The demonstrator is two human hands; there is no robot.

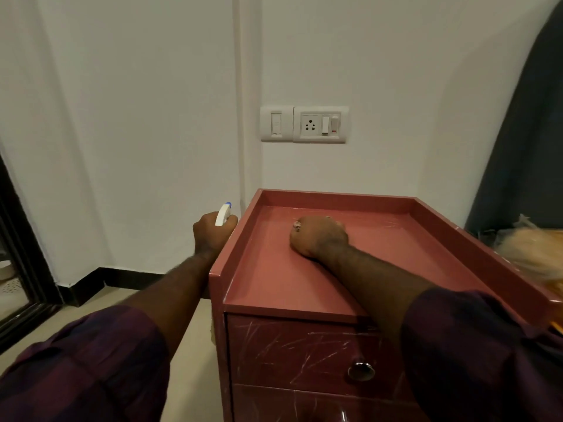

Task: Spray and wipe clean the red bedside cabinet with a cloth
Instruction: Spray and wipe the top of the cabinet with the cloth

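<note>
While our left hand (213, 231) grips the spray bottle (222, 212), our right hand (318, 236) lies curled on the red cabinet (274, 284). Whether it holds anything, we cannot tell.

Indoor light is dim and warm. Soft grey shadow bands fall across the wall (137, 117), and the cabinet (274, 278) top carries a faint sheen. Wide-angle distortion bends the edges; the pale bundle (533, 254) at right is blurred.
</note>
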